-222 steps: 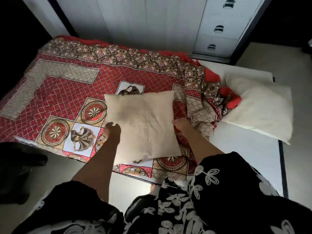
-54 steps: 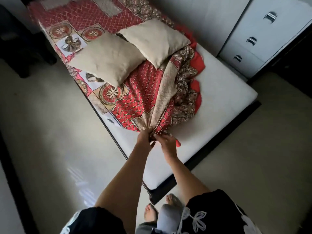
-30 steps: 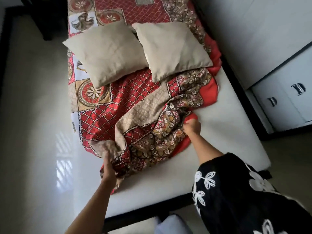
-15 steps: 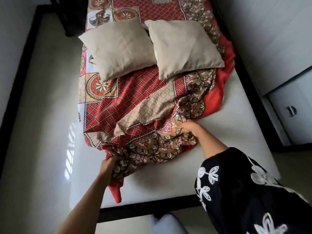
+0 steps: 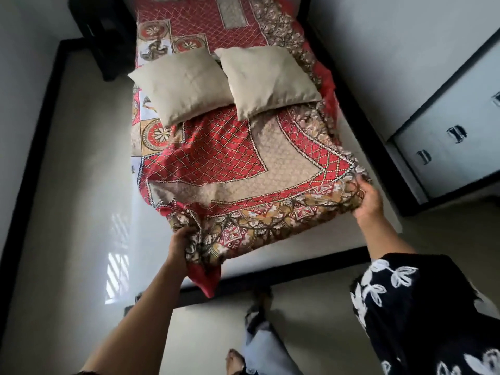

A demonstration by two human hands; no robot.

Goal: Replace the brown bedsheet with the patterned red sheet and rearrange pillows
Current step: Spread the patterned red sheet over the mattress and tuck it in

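Observation:
The patterned red sheet [image 5: 230, 158] lies spread over most of the white mattress [image 5: 373, 201], its near end lifted off the bed. My left hand [image 5: 180, 243] grips the sheet's near left corner, where a red fold hangs past the bed's foot. My right hand [image 5: 369, 198] holds the near right corner at the floral border. Two beige pillows [image 5: 184, 82] [image 5: 267, 77] rest side by side on the sheet in the middle of the bed. No brown bedsheet is in view.
The black bed frame [image 5: 284, 269] edges the foot of the mattress. A white drawer unit [image 5: 446, 147] stands on the right beyond a narrow gap. A dark piece of furniture [image 5: 105, 36] sits at the far left. Glossy floor [image 5: 75, 212] lies to the left, and my feet stand by the bed's foot.
The bunched near end of the sheet has been pulled open and stretched flat toward the foot. My hands moved apart, the right one out to the right corner.

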